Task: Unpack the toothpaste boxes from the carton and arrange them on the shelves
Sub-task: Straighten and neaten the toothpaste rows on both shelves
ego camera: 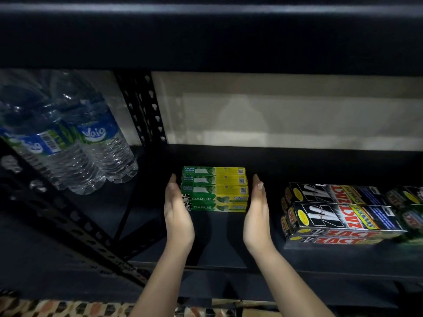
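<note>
- Left hand and right hand: flat, fingers straight, flanking the Darlie toothpaste boxes, holding nothing.
- Best pressed evenly inward, squaring the stack on the shelf.

Left forearm: bare, rises from the bottom edge, slanting up and slightly right toward the stack of Darlie boxes.
Left hand: set edge-on at the stack's left end, palm facing it, fingers straight and together, pointing away from the body; contact with the stack cannot be judged.
Right forearm: bare, rises from the lower right, slanting up and left toward the stack.
Right hand: at the stack's right end, palm facing it, fingers straight, mirroring the left.
</note>
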